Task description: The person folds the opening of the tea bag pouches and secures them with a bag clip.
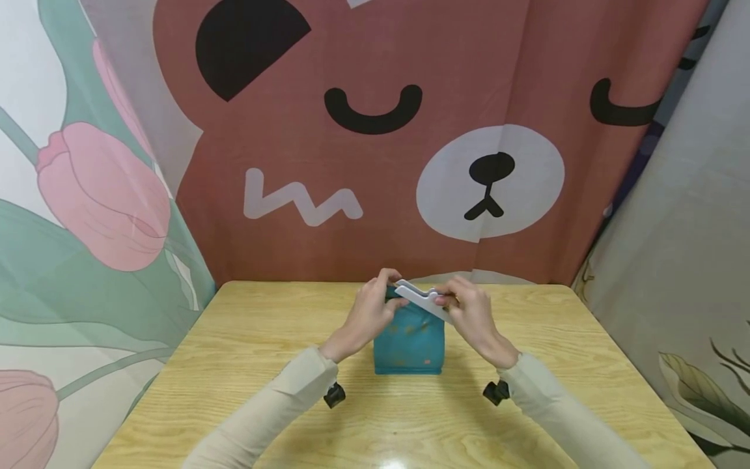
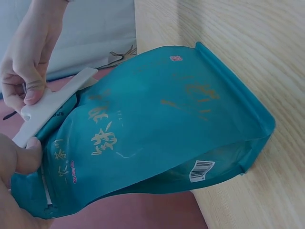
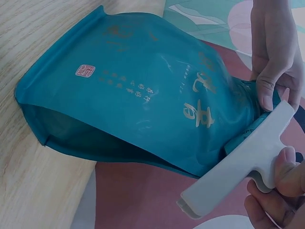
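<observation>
A teal pouch with gold lettering stands upright on the table, its top edge folded over. My left hand pinches the folded top at its left end, thumb in front. In my right hand is a white bag clip, gripped at its handle between thumb and fingers. The clip lies slantwise along the folded top of the pouch. Whether its two bars are pressed fully together cannot be told.
The wooden table ends at a back edge just behind the pouch. A brown curtain with a bear face hangs behind it, and patterned curtains hang at both sides. Small black devices sit under both wrists.
</observation>
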Motion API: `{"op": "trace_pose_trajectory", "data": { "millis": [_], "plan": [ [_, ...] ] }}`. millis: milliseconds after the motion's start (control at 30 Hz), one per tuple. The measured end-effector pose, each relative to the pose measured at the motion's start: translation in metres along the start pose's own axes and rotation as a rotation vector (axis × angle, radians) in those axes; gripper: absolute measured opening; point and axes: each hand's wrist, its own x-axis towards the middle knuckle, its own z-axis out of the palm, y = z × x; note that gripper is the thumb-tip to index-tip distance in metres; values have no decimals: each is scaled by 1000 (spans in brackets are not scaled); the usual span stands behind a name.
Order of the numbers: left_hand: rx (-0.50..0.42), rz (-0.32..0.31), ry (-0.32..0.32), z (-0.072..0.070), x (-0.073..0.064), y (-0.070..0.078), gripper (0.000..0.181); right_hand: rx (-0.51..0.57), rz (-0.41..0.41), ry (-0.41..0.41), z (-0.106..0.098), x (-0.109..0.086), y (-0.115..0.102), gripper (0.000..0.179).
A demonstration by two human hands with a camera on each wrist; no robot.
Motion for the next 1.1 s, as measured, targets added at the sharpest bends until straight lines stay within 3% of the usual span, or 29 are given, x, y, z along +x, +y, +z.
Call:
{"op": "trace_pose_trajectory", "data": {
  "millis": [533,800,1100],
  "plan": [
    [64,50,18,-4,-2,-6,28,-10,28,-55,9,5,-7,11],
    [60,43,0,-3,-1,-2,26,-2,79,-137,-1,7,-8,4],
    [48,20,-16,-8,-2,-2,24,23,127,-188,-5,7,-8,11]
  ]
}}
